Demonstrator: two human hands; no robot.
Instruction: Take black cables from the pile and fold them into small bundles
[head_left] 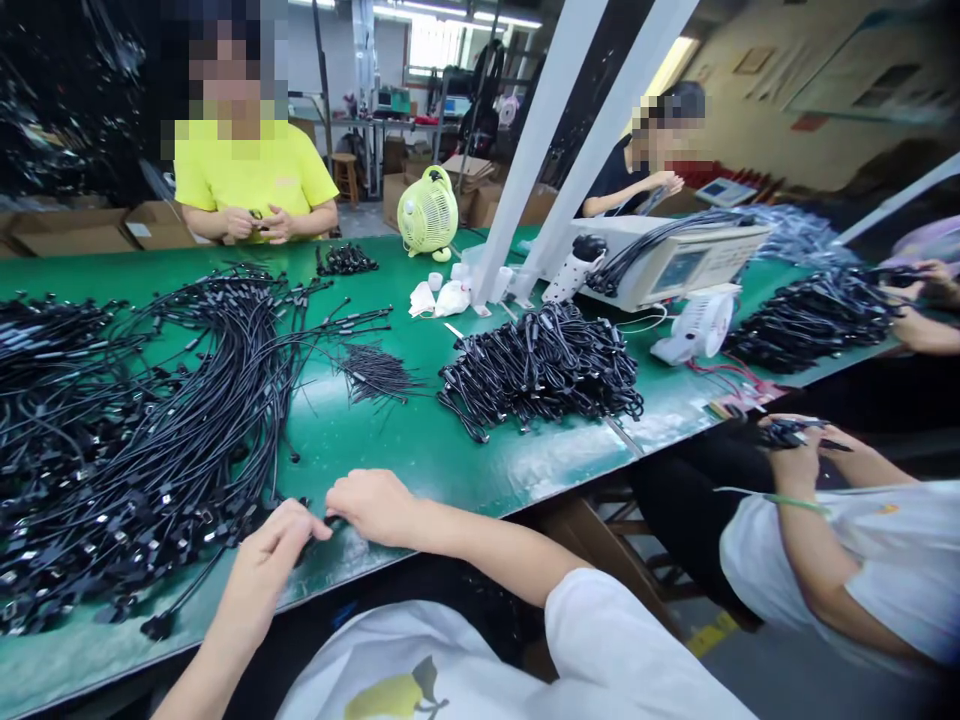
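Left hand [266,560] and right hand [373,507] curled close together at the bench edge; I cannot tell whether either grasps a cable. Loose cables [172,440] lie at 10 o'clock, apparently fanned for separate picking; a tighter heap [540,375] sits at 12 o'clock on the green mat [420,450].

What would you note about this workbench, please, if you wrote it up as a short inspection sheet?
Surface: green bench top, glare near the front edge.
Job's things: black connector cables, fanned in a large pile.
Clutter: crumpled white items mid-bench.
Hands: left hand and right hand at the pile's edge; grip unclear.
Cables: tangled bundle mid-bench, another at right, small bundle at the far side.
Surroundings: yellow-green fan, white fan, bench instrument, cardboard boxes, co-worker in yellow shirt.
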